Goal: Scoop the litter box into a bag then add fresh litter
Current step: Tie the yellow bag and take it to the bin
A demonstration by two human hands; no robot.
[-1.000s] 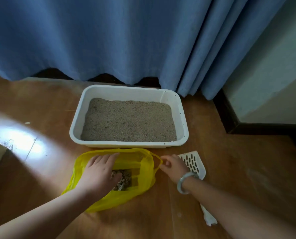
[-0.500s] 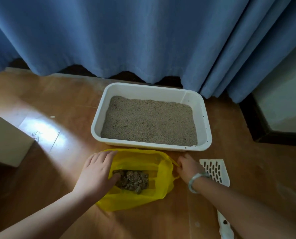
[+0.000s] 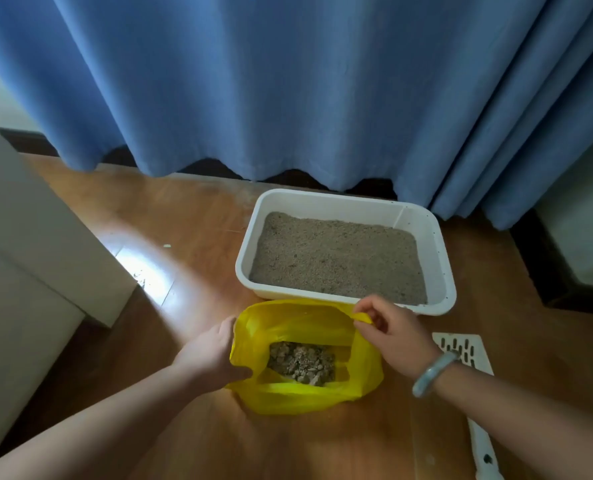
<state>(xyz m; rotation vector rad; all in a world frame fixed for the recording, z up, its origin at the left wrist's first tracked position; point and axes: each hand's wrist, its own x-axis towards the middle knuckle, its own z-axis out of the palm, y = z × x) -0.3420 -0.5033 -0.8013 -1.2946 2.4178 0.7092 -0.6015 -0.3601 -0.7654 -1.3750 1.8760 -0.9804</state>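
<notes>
A white litter box [image 3: 442, 258] filled with grey-brown litter [image 3: 336, 258] sits on the wooden floor in front of a blue curtain. Just in front of it lies a yellow plastic bag [image 3: 298, 398] with its mouth held wide; grey clumps [image 3: 302, 362] show inside. My left hand [image 3: 212, 351] grips the bag's left edge. My right hand [image 3: 392, 332], with a pale bangle on the wrist, pinches the bag's right handle near the box's front rim. A white slotted scoop [image 3: 468, 351] lies on the floor to the right, partly hidden under my right forearm.
The blue curtain [image 3: 288, 84] hangs close behind the box. A pale cabinet or wall panel [image 3: 28, 258] stands at the left. A dark skirting board [image 3: 544, 268] runs along the right wall. Bright light glares on the floor [image 3: 146, 268] left of the box.
The view has swung left and up, so box and bag sit further right. Both hands have pulled the bag's mouth wider, with my left hand now at its left edge.
</notes>
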